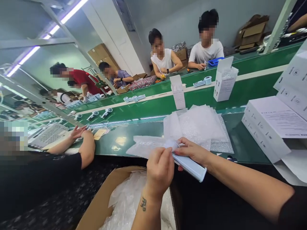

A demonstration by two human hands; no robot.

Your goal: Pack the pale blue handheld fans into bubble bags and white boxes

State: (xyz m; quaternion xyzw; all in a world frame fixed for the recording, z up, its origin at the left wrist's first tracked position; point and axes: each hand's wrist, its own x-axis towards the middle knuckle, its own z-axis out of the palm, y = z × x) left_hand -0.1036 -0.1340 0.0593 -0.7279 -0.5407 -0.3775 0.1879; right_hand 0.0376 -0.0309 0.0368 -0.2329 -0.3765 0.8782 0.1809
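Note:
My right hand (192, 150) grips a light-blue device with a long flat handle (189, 167), its handle end pointing down to the right. A translucent bubble-wrap bag (146, 146) lies at the device's other end, stretching left over the bench edge. Close beside the right hand, my left hand (161, 167) is closed, its thumb and fingers pinching the bag's edge by the device. Whether the device's head is inside the bag is hard to make out, because the fingers cover part of it.
A stack of bubble-wrap bags (196, 126) lies on the green bench (247, 147). Below, a cardboard box (105, 188) holds more bags. White cartons (266, 127) stand right. Beyond runs a conveyor belt (153, 108) with cartons and devices. A co-worker's arms (81, 140) are at left.

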